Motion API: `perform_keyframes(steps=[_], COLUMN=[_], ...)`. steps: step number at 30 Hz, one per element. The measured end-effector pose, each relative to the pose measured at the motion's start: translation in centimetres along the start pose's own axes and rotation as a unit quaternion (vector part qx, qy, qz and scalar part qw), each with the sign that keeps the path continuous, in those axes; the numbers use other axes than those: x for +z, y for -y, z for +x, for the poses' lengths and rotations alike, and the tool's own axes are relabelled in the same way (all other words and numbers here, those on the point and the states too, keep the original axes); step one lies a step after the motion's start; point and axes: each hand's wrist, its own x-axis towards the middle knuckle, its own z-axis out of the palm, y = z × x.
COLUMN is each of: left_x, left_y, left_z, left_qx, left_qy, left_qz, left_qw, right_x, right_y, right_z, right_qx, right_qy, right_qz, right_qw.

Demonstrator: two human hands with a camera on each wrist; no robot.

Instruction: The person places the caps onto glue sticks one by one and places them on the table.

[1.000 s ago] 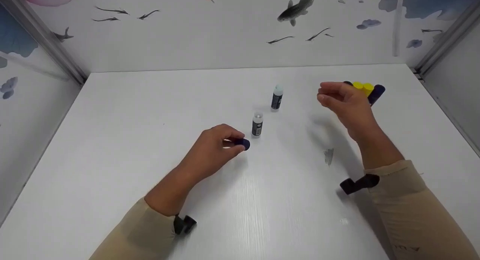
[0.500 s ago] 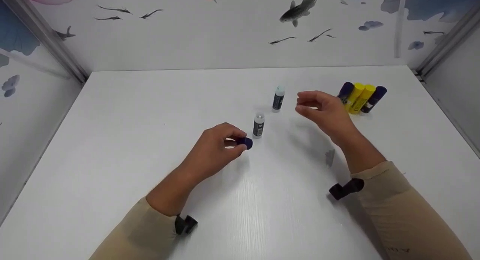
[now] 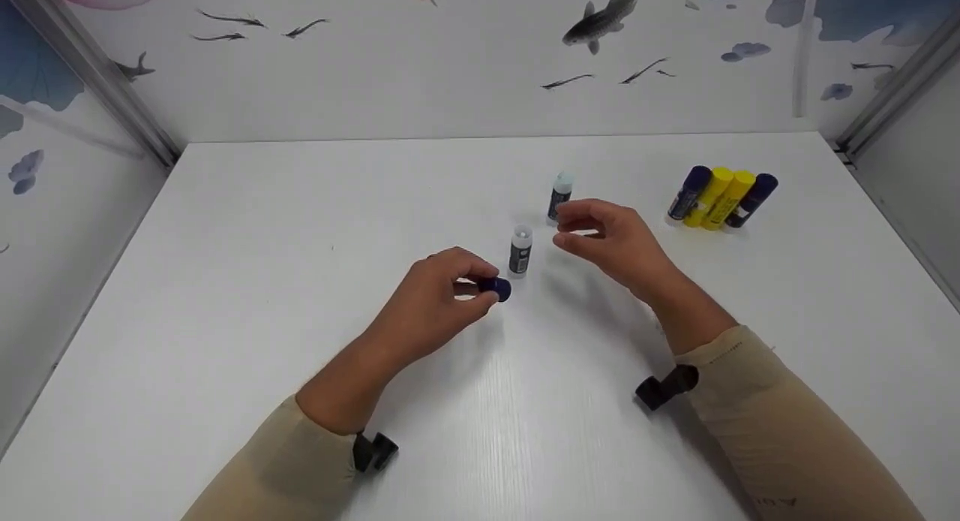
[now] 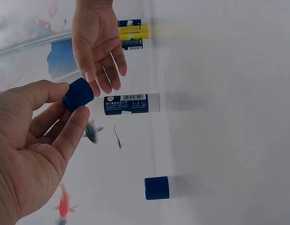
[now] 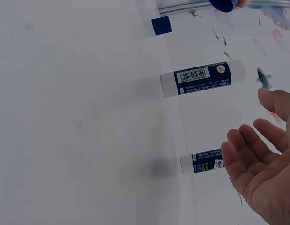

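Over the white surface (image 3: 510,446), our right hand (image 3: 619,247) is hovering, grip loose and released; our left hand (image 3: 431,307) is pinching; two uncapped glue sticks (image 3: 520,257) are standing upright nearby, and in that left grip we're holding a blue cap (image 3: 501,289)!
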Motion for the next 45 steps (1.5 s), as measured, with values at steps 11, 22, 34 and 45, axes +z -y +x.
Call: perform_keyframes(steps=[11, 22, 34, 45], left_x=[0.1, 0.1, 0.3, 0.2], left_y=[-0.2, -0.1, -0.1, -0.3], left_z=[-0.1, -0.2, -0.1, -0.2], left_qx=[0.007, 0.043, 0.064, 0.089], left_qy=[0.0, 0.008, 0.007, 0.009], left_qz=[0.013, -0.004, 0.002, -0.021], left_qw=[0.9999, 0.999, 0.9979, 0.9958], right_x=[1.6, 2.9, 3.3, 3.4], right_y=[0.1, 0.2, 0.3, 0.3], right_z=[0.4, 0.6, 0.8, 1.3], right_qx=[0.001, -0.036, -0.024, -0.011], right_qy=[0.022, 0.042, 0.06, 0.067], right_qz=[0.004, 0.029, 0.016, 0.023], right_qw=[0.9997, 0.998, 0.9978, 0.9974])
